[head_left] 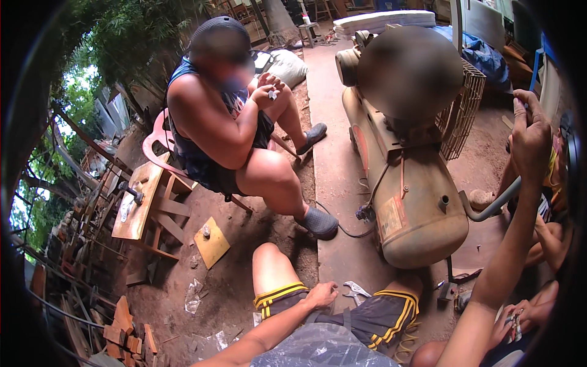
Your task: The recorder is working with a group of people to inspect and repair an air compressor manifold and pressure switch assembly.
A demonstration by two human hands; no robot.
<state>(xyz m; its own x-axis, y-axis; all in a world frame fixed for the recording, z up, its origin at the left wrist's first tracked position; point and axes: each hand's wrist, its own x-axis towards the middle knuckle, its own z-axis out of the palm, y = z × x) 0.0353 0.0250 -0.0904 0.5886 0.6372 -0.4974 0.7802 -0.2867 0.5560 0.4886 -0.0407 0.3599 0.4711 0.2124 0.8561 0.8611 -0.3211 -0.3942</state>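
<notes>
My left hand (322, 295) rests on my lap near the hem of my dark shorts (391, 315) with yellow stripes, its fingers loosely laid down and holding nothing. Just right of it, between my legs, is a silver hand tool (356, 291) that looks like locking pliers. My right hand (531, 131) is raised at the far right, past the tank of an old air compressor (422, 226). Its fingers are bent and pressed together at the tips; anything between them is too small to make out.
A person (211, 116) sits on a red chair (158, 137) at left, hands around a small object. Behind stands a wooden bench (137, 214) with a tool on it. Scrap wood (122, 330) lies lower left. Other people's hands (513, 321) show at lower right. A hose (348, 233) crosses the ground.
</notes>
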